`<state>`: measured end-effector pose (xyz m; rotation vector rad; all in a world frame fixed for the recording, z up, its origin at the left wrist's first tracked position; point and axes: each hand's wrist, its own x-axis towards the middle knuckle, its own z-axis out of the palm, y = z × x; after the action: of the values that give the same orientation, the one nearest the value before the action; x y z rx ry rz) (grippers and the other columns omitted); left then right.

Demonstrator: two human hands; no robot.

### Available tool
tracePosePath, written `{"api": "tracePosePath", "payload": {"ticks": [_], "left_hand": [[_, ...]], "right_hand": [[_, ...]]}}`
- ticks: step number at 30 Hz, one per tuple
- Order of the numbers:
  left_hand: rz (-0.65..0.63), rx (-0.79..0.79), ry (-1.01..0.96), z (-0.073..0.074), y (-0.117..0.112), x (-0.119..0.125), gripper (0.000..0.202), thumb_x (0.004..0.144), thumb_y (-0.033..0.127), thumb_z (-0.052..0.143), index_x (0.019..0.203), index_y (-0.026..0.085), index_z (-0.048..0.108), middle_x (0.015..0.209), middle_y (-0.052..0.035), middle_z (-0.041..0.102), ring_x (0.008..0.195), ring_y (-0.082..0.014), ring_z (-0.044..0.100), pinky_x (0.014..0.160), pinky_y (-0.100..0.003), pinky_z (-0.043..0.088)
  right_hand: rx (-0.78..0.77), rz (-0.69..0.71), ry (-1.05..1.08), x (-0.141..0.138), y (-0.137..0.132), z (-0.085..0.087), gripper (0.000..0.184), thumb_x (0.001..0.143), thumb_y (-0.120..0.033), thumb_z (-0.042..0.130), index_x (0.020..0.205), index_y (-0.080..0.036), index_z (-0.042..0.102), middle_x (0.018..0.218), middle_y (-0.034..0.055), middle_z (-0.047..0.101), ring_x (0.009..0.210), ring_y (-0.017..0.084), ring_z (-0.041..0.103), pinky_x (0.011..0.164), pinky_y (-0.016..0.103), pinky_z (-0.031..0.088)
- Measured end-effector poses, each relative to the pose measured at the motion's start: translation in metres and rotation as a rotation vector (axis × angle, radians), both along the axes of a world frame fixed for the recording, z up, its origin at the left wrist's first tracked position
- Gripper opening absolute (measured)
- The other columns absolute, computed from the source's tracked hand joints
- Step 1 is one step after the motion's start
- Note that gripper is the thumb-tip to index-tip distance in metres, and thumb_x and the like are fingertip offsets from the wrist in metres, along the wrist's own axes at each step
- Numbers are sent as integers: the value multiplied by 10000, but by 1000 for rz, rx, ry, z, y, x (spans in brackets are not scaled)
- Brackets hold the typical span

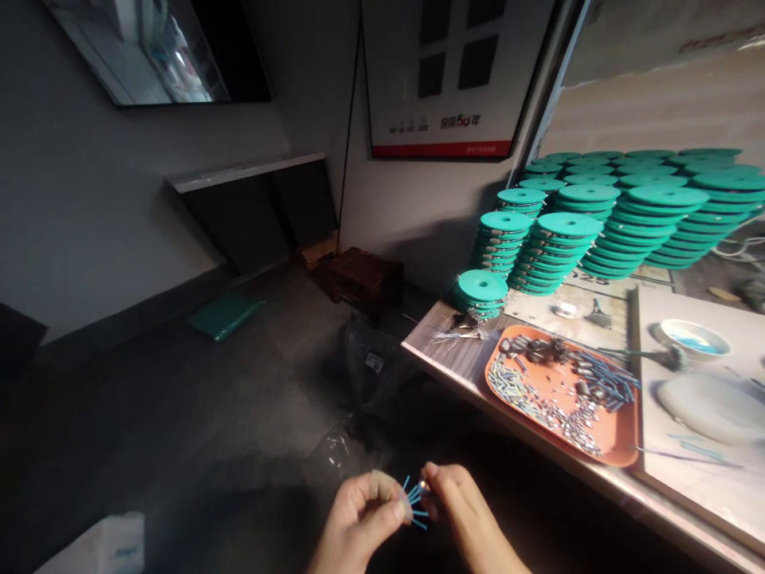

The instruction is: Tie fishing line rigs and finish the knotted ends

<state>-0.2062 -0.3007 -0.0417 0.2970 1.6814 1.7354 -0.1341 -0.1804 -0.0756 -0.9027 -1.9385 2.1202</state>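
Observation:
Below the front of the workbench, my left hand [374, 510] is closed in a pinch around a bunch of thin blue strands [417, 510], which fan out to the right; whether they are wires or tubes I cannot tell. My right hand [457, 502] is closed close beside the strand ends. A small bright glow [423, 485], like a flame, shows at its fingertips, but whatever those fingers grip is hidden. An orange tray [562, 383] on the bench holds silvery metal pieces, short blue tubes and dark parts.
Stacked green discs [567, 225] fill the back of the workbench [442, 331]. A white bowl [695, 339] and a round pale lid-like disc [714, 406] lie at right. Clear plastic bags [340, 450] and a brown stool-like object [364, 275] are on the floor.

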Motion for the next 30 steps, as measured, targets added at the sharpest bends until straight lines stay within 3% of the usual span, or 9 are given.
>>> {"api": "tracePosePath", "payload": {"ticks": [16, 20, 24, 30], "left_hand": [[-31, -44, 18, -2, -1, -2, 199, 616, 330, 675, 561, 145, 625, 558, -11, 590, 580, -139, 497, 596, -237, 368], [-43, -52, 6, -3, -2, -3, 202, 617, 334, 675, 569, 144, 625, 565, -11, 591, 578, -137, 493, 591, -234, 366], [-57, -38, 17, -2, -2, -4, 208, 617, 341, 672, 563, 147, 624, 550, -11, 590, 568, -137, 490, 590, -237, 368], [-90, -23, -2, 0, -1, -4, 216, 619, 353, 677, 569, 147, 632, 548, -8, 591, 560, -131, 486, 592, -239, 366]], "right_hand": [[84, 66, 21, -2, 5, 5, 573, 719, -697, 336, 484, -186, 448, 578, -1, 464, 618, 156, 405, 621, 270, 312], [87, 168, 51, -3, 5, 9, 562, 744, -671, 319, 450, -196, 383, 496, -26, 375, 551, 138, 374, 563, 262, 291], [88, 61, 21, -1, 4, 6, 547, 740, -655, 358, 479, -185, 456, 585, 9, 488, 643, 167, 432, 643, 275, 325], [21, 20, -6, -1, 5, -4, 573, 678, -706, 403, 494, -173, 507, 573, 5, 486, 596, 152, 419, 586, 265, 333]]}}
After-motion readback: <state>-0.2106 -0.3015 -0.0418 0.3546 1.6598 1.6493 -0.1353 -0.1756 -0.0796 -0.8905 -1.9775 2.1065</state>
